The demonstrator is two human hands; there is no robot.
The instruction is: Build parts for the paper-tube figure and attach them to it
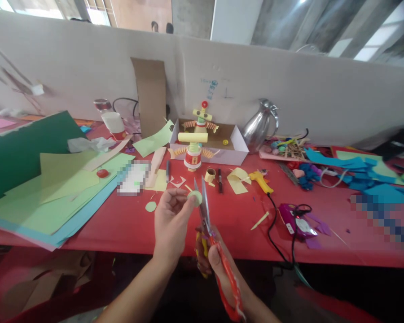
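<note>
My left hand (171, 220) pinches a small light-green paper disc (195, 196) between thumb and fingers. Gripped in my right hand (218, 264) is a pair of scissors (206, 211) with red and yellow handles, its blades parted and pointing away from me beside the disc's right edge. Another pale green disc (151, 206) lies on the red tabletop left of my left hand. Beyond my hands stands a paper-cup figure (193, 157) with pleated paper arms and a yellow paper roll on top. A similar figure (201, 117) with a red ball stands behind it.
A shallow white box (237, 143) and a metal jug (261, 123) stand at the back. Coloured paper sheets (54, 193) cover the left side. To the right lie a yellow glue gun (261, 181), its black cord, a purple device (298, 222) and blue paper scraps (350, 168).
</note>
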